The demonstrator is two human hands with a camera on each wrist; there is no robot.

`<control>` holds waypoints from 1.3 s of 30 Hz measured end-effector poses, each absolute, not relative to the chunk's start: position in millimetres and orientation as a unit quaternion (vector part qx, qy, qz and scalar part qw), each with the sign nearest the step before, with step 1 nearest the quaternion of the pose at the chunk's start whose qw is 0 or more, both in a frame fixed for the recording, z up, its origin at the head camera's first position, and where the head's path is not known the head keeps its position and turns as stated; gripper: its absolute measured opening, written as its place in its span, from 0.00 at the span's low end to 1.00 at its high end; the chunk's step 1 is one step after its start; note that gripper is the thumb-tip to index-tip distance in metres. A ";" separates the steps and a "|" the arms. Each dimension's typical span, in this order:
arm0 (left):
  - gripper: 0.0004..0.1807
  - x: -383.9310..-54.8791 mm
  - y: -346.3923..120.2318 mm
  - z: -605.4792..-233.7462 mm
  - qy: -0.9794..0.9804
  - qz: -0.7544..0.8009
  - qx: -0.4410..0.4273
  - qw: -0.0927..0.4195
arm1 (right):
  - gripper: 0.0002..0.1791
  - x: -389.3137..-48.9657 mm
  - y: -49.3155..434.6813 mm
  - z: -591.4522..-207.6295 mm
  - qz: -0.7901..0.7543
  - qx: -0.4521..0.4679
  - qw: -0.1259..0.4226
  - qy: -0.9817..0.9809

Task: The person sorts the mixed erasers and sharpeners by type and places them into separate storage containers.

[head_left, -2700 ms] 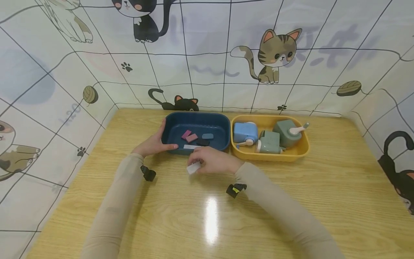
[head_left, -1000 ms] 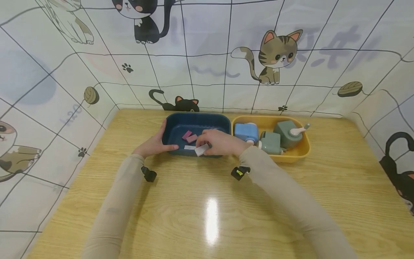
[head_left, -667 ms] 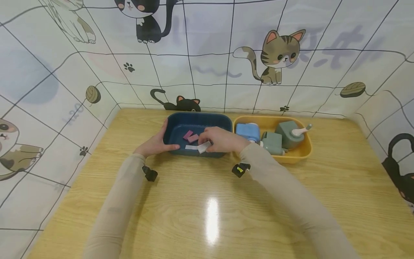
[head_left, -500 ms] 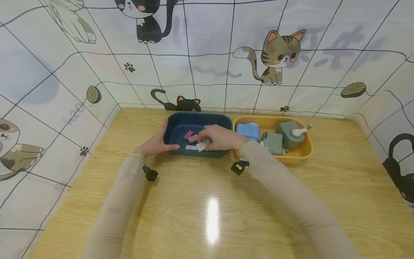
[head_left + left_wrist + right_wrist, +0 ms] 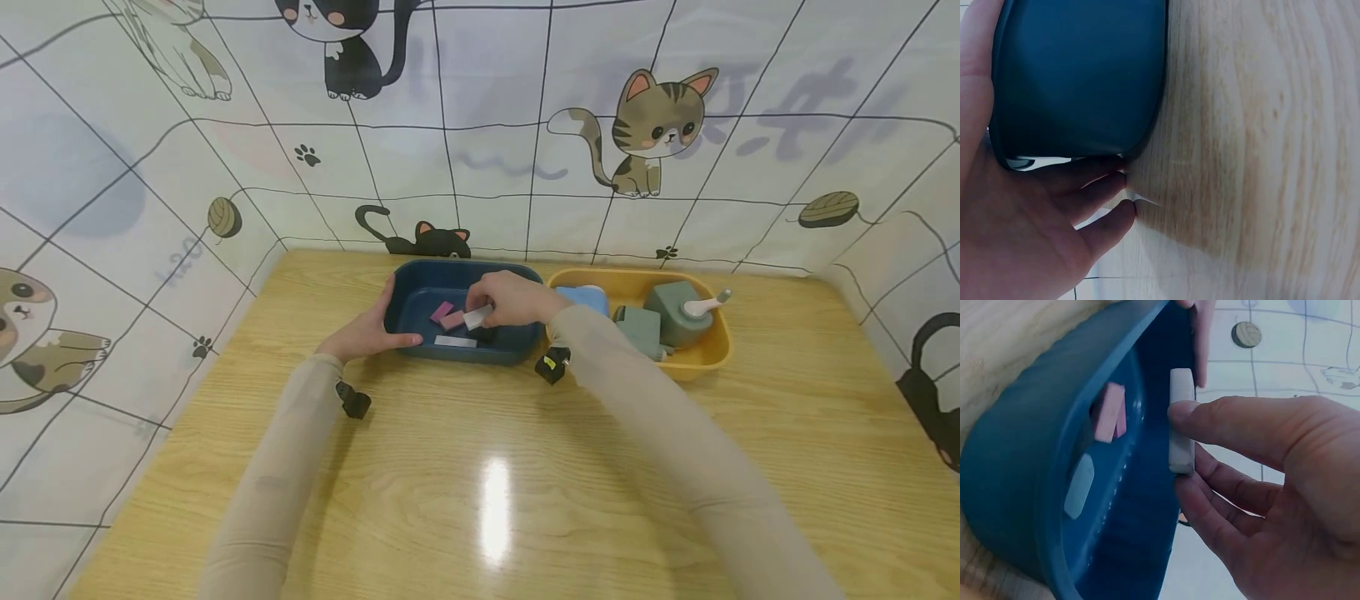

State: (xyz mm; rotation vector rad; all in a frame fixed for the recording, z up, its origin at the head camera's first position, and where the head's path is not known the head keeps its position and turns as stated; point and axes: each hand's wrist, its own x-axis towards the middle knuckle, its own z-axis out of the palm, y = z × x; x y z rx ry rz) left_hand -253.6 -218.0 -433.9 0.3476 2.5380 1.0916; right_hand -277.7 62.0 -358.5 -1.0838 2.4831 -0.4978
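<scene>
My right hand point(image 5: 510, 298) pinches a white eraser point(image 5: 1182, 425) between thumb and fingertips, over the blue bin point(image 5: 401, 287). My left hand point(image 5: 367, 332) grips the bin's left end, thumb along the front rim and fingers round the outer wall. Inside the bin lie a darker pink eraser point(image 5: 441, 312), a lighter pink one point(image 5: 452, 322) and a flat white piece point(image 5: 455, 342) near the front wall. A black piece point(image 5: 485, 335) shows partly under the right hand. The right wrist view also has a pale blue eraser point(image 5: 1080, 486) on the bin floor.
To the right, close beside the blue bin, stands a yellow bin point(image 5: 716, 357). It holds a blue boxy object point(image 5: 587, 297) and two green ones, one green box point(image 5: 677, 312) with a white arm sticking out. Behind the wooden table point(image 5: 420, 467) hangs a cat-print sheet point(image 5: 495, 158).
My right hand has carried the white eraser from in front of the blue bin, away from me and slightly right, to over its inside. The left hand keeps its hold on the bin.
</scene>
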 end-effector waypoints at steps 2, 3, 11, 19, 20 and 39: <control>0.67 -254.6 -218.2 -434.7 0.896 0.386 0.129 0.176 | 0.13 -282.6 62.3 -360.2 -0.180 -0.383 0.196 0.885; 0.67 -255.0 -218.0 -435.0 0.896 0.386 0.132 0.174 | 0.13 -284.5 62.3 -361.0 -0.181 -0.381 0.197 0.885; 0.67 -256.9 -214.5 -435.2 0.901 0.374 0.136 0.172 | 0.11 -294.4 63.3 -364.5 -0.181 -0.380 0.189 0.887; 0.67 -256.0 -210.6 -434.4 0.900 0.375 0.136 0.175 | 0.14 -299.7 59.9 -359.8 -0.175 -0.362 0.189 0.896; 0.67 -255.6 -210.1 -434.1 0.900 0.376 0.136 0.175 | 0.14 -299.9 59.4 -359.1 -0.175 -0.360 0.190 0.897; 0.67 -252.7 -216.8 -433.4 0.907 0.363 0.129 0.169 | 0.19 -277.4 80.2 -359.9 -0.187 -0.385 0.178 0.886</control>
